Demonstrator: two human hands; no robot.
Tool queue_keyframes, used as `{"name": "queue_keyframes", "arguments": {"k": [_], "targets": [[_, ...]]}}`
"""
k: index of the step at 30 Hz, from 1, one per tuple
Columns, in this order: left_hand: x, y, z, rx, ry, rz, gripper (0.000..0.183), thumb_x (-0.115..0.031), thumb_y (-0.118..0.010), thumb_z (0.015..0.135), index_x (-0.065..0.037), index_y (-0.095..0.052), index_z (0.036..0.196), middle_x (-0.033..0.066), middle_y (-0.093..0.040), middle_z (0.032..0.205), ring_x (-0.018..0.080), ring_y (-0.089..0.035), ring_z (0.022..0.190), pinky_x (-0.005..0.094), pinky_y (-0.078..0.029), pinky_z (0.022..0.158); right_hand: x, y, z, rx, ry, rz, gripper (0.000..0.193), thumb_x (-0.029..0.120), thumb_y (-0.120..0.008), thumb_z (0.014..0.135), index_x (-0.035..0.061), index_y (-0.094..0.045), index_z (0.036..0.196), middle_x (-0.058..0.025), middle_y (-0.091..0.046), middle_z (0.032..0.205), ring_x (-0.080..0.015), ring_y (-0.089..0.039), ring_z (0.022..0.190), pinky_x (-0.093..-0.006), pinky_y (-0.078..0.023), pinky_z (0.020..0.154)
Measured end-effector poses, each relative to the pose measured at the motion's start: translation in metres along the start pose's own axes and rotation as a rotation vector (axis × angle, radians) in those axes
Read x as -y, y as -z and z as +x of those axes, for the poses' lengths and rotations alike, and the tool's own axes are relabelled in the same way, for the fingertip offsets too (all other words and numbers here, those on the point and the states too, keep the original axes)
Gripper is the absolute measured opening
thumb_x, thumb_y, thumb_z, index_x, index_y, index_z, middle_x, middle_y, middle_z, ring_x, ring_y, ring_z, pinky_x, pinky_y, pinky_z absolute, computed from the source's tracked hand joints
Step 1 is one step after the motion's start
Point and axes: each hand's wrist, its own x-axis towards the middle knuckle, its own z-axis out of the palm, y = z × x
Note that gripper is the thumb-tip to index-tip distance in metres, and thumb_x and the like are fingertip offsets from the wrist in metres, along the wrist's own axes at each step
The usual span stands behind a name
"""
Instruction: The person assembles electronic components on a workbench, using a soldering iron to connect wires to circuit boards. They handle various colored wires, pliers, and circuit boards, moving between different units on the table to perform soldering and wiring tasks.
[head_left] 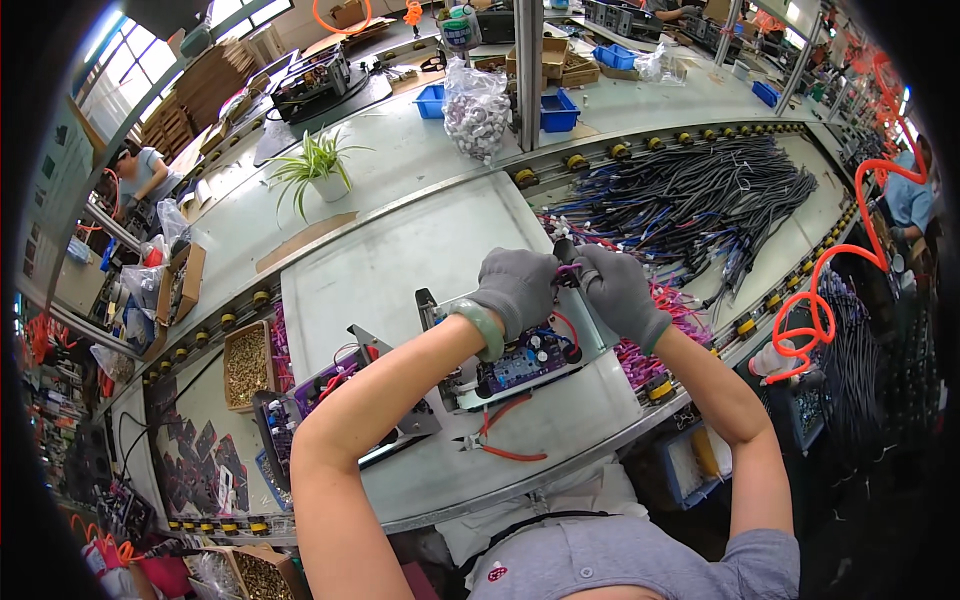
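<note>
Both my hands wear grey gloves and meet above an electronic unit with a purple circuit board (pixel 508 372). My left hand (pixel 515 288) is closed, with its fingertips on a small dark part with purple wire (pixel 568 272). From the other side my right hand (pixel 622 298) pinches at the same part; its exact kind is hidden by the fingers. A red wire (pixel 568 328) loops up from the board below. Orange-handled cutting pliers (pixel 512 455) lie with their jaws apart near the table's front edge. My left forearm partly covers a second unit (pixel 405 418).
Black cables (pixel 710 200) are heaped at the right, with pink and purple wires (pixel 640 362) beside the white board (pixel 400 262). A box of brass-coloured fasteners (pixel 247 365) stands at left. Beyond are a potted plant (pixel 328 185) and a bag of white parts (pixel 475 120). An orange coiled hose (pixel 815 300) hangs right.
</note>
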Motion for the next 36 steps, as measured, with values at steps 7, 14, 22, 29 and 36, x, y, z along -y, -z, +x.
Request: {"name": "queue_keyframes", "arguments": {"k": [7, 14, 22, 29, 36], "targets": [[0.0, 0.002, -0.011, -0.076, 0.006, -0.067, 0.017, -0.028, -0.059, 0.084, -0.015, -0.069, 0.088, 0.0116, -0.069, 0.078, 0.0326, -0.067, 0.076, 0.0428, -0.05, 0.074, -0.001, 0.003, -0.001, -0.008, 0.011, 0.006, 0.019, 0.019, -0.051, 0.093, 0.0036, -0.059, 0.084, -0.0216, -0.059, 0.068, -0.0416, -0.06, 0.067, -0.0501, -0.045, 0.059], [0.005, -0.013, 0.003, -0.126, -0.094, -0.059, 0.017, -0.025, -0.058, 0.084, -0.012, -0.068, 0.087, 0.0134, -0.068, 0.079, 0.0333, -0.067, 0.079, 0.045, -0.05, 0.074, 0.004, -0.003, -0.004, -0.06, -0.018, -0.007, 0.018, 0.017, -0.051, 0.091, 0.0029, -0.059, 0.083, -0.0227, -0.06, 0.07, -0.0417, -0.061, 0.069, -0.0504, -0.046, 0.06], [-0.007, 0.006, -0.021, -0.327, -0.045, -0.098, 0.02, -0.024, -0.062, 0.084, -0.006, -0.067, 0.089, 0.0155, -0.069, 0.081, 0.0336, -0.068, 0.077, 0.0431, -0.053, 0.073, -0.003, 0.012, 0.004, 0.21, 0.034, -0.163, 0.02, 0.02, -0.054, 0.087, 0.0055, -0.059, 0.099, -0.0212, -0.066, 0.078, -0.0414, -0.065, 0.076, -0.0504, -0.051, 0.071], [0.002, 0.004, -0.034, -0.177, 0.047, -0.668, 0.023, -0.02, -0.064, 0.085, 0.001, -0.07, 0.094, 0.0148, -0.07, 0.078, 0.0222, -0.068, 0.071, 0.0338, -0.053, 0.07, 0.008, 0.016, -0.006, 0.229, -0.031, -0.239, 0.037, 0.013, -0.054, 0.083, 0.0032, -0.05, 0.118, -0.0213, -0.066, 0.074, -0.0391, -0.067, 0.071, -0.0498, -0.053, 0.067], [0.014, -0.003, -0.012, 0.02, 0.105, -0.537, 0.03, -0.025, -0.059, 0.087, 0.002, -0.07, 0.091, 0.0143, -0.068, 0.074, 0.0235, -0.064, 0.067, 0.0361, -0.051, 0.069, 0.008, 0.014, -0.012, 0.177, -0.027, -0.189, 0.034, 0.011, -0.055, 0.081, 0.0053, -0.052, 0.115, -0.0199, -0.067, 0.074, -0.0388, -0.067, 0.072, -0.0481, -0.053, 0.068]]}}
